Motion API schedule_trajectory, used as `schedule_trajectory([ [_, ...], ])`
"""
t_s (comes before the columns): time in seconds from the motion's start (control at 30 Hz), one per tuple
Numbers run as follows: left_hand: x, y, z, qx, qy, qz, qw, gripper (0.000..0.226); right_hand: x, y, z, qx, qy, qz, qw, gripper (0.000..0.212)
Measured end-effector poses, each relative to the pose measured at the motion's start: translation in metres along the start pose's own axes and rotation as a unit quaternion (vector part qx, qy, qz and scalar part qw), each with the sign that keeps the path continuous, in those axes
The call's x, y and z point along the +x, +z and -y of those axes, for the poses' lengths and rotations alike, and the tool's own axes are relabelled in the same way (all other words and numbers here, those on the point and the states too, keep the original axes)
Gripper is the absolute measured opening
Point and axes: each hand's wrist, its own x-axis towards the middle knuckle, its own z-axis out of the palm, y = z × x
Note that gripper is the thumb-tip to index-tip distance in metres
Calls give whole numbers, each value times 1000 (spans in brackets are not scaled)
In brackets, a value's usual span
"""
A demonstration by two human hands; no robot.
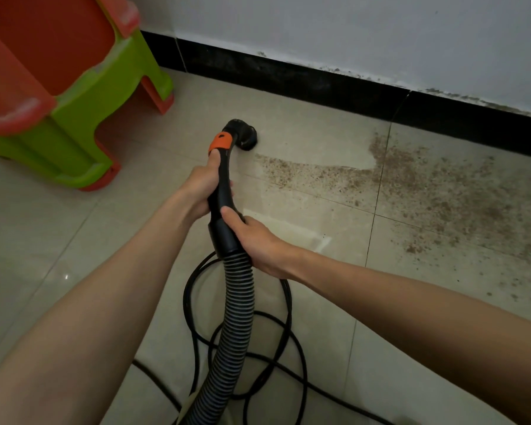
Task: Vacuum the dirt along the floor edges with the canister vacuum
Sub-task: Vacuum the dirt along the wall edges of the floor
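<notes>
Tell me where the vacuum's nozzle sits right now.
In the head view the nozzle is down on the tile floor at upper centre, short of the black baseboard, at the left end of the dirt and right of the stacked stools.

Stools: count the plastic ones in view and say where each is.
2, nested at top left: a green stool standing on the tiled floor near the black baseboard, with an orange stool set into it. More may lie outside the frame.

Black vacuum handle [224,182], orange band. Hose [236,308] ribbed black-grey. Cord [292,338] black. Floor [59,240] pale beige tile; brown speckled dirt [426,185] at right. Baseboard [319,84] black, wall [350,29] white. Stools [59,87] upper left: orange, lime green.
</notes>
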Motion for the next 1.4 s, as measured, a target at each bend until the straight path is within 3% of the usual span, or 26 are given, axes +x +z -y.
schedule_trajectory([
  [0.17,4,28,2,-23,-15,44,999,46,0,-11,-5,17,-1,-101,995,44],
  [0.37,5,62,0,-1,-3,80,997,47,-7,-33,-7,42,-6,-156,987,45],
  [0.5,8,59,-8,18,6,73,997,47,-7,-28,3,47,-22,-157,986,38],
  [0.67,10,22,-3,-24,11,5,1000,44,-1,0,13,-8,-26,-137,990,31],
  [0.87,-15,-14,26,-95,-35,-25,995,45,-8,14,-2,-154,-50,-93,982,29],
  [1.07,-31,11,39,-102,-38,-6,994,45,-32,-6,-15,-189,-58,-114,974,35],
  [1.4,-43,77,35,-15,-20,8,1000,49,-69,-49,-17,-127,-36,-159,978,34],
])
